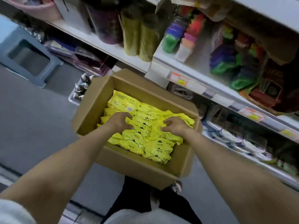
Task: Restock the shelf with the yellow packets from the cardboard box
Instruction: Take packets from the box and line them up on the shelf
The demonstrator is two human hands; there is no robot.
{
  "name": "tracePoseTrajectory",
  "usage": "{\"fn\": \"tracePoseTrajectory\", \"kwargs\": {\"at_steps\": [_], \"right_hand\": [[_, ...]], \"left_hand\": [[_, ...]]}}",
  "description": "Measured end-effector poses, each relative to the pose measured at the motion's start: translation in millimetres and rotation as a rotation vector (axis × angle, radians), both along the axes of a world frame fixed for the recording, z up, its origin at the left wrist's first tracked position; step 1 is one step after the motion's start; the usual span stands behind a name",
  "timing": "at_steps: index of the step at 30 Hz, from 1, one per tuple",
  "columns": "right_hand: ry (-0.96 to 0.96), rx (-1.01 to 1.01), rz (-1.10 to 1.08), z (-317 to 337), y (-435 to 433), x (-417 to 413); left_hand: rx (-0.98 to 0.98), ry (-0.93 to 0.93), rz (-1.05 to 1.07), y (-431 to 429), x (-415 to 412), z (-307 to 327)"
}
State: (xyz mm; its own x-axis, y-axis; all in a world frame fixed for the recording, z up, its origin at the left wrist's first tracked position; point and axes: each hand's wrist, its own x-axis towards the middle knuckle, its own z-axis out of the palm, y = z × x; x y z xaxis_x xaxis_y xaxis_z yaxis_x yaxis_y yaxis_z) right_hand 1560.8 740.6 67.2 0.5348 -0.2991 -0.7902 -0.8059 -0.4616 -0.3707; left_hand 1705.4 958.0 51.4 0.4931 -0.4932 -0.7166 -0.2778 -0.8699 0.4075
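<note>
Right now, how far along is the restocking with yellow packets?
Done: nothing visible yet; the open brown cardboard box holds many yellow plastic packets. In hand: left hand and right hand grip packets inside it. Left: moving them onto the white shelf.

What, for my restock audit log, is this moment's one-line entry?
stage: picking | left hand: grips yellow packets | right hand: grips yellow packets | cardboard box: open, beside shelf

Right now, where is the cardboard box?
Head view, centre: the cardboard box stands open between the grey stool on its left and the shelf on its right.
</note>
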Motion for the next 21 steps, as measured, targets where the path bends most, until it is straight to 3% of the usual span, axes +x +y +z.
{"fn": "tracePoseTrajectory", "kwargs": {"at_steps": [6, 13, 21], "right_hand": [[0.107, -0.102, -0.164, -55, 1, -40], [0.033, -0.219, -0.296, -92, 14, -57], [-0.032, -0.525, -0.118, -128, 21, -67]], "left_hand": [[0.005, 0.145, -0.008, 5, -21, -61], [-0.123, 0.242, 0.097, -31, -46, -97], [-0.167, 0.288, 0.132, -53, -54, -119]]}}
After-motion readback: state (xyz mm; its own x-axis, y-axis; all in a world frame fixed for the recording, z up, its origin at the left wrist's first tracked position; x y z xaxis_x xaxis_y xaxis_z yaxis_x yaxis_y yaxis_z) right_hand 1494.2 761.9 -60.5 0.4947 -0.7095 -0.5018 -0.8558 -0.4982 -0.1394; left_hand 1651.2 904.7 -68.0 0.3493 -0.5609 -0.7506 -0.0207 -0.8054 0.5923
